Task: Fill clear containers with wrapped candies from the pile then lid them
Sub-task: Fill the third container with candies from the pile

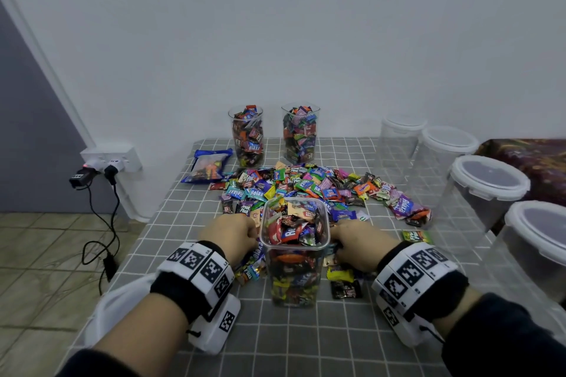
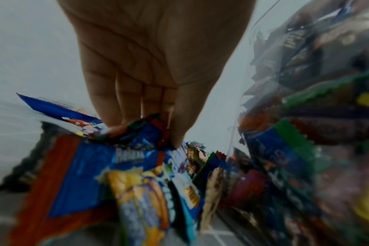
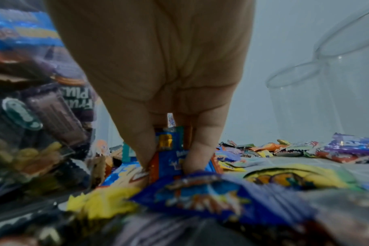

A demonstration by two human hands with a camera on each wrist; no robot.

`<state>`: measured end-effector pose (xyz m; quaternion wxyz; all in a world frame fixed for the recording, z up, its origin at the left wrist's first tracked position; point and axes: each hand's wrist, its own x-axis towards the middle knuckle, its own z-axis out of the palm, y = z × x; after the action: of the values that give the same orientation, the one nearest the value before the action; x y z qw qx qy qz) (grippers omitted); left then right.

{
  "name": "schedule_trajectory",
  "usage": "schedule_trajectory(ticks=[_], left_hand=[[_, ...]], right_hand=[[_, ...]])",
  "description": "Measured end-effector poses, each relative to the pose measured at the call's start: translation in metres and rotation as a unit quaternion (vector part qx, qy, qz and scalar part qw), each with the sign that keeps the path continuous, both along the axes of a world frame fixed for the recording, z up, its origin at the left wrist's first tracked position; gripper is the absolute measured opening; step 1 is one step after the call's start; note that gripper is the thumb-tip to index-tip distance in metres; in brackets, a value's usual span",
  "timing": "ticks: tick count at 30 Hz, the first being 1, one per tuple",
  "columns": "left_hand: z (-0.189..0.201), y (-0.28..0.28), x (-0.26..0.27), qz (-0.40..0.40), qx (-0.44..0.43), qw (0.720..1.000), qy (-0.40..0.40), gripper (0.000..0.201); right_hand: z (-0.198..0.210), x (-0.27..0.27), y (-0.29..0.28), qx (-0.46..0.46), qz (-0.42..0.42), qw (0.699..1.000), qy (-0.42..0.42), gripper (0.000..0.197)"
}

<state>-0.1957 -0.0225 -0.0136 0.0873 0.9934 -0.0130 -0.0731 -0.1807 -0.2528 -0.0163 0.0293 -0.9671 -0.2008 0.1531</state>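
left hand fingers pinch candies | right hand fingers pinch blue candy

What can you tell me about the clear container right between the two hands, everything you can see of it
The near container is a tall clear plastic tub with rounded corners, upright on the grey checked tablecloth. It has no lid, and wrapped candies fill it to the rim, a few poking above. It stands at the near edge of the candy pile, loose candies against its base. The left hand and right hand flank it, gripping candies; whether they touch its walls is unclear.
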Motion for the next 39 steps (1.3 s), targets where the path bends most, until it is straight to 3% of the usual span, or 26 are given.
schedule_trajectory(ticks=[7, 12, 15, 19, 24, 27, 33, 36, 39], left_hand=[[0.002, 0.001, -0.004, 0.053, -0.077, 0.994, -0.059, 0.013], [0.019, 0.001, -0.012, 0.075, -0.163, 0.975, -0.128, 0.018], [0.034, 0.003, -0.018, 0.082, -0.202, 0.959, -0.18, 0.022], [0.054, 0.004, -0.025, 0.079, -0.253, 0.935, -0.235, 0.017], [0.066, 0.002, -0.028, 0.069, -0.282, 0.919, -0.268, 0.021], [0.067, 0.0, -0.029, 0.064, -0.293, 0.913, -0.278, 0.022], [0.071, -0.006, -0.033, 0.048, -0.311, 0.904, -0.29, 0.025], [0.072, -0.007, -0.033, 0.046, -0.32, 0.901, -0.29, 0.023], [0.073, -0.009, -0.034, 0.043, -0.33, 0.897, -0.29, 0.02]], right_hand=[[0.002, 0.001, -0.005, 0.034, -0.024, 0.998, -0.038, 0.025], [0.015, -0.007, -0.01, 0.078, -0.045, 0.992, -0.084, 0.007], [0.031, -0.012, -0.014, 0.122, -0.05, 0.984, -0.12, 0.017], [0.061, -0.016, -0.015, 0.2, -0.048, 0.959, -0.195, 0.011], [0.102, -0.035, -0.002, 0.305, -0.006, 0.906, -0.292, 0.014], [0.112, -0.047, 0.01, 0.337, 0.022, 0.905, -0.26, 0.014], [0.106, -0.055, 0.02, 0.327, 0.056, 0.935, -0.123, 0.02], [0.104, -0.056, 0.022, 0.328, 0.05, 0.938, -0.098, 0.006], [0.102, -0.055, 0.022, 0.337, 0.042, 0.938, -0.066, 0.023]])
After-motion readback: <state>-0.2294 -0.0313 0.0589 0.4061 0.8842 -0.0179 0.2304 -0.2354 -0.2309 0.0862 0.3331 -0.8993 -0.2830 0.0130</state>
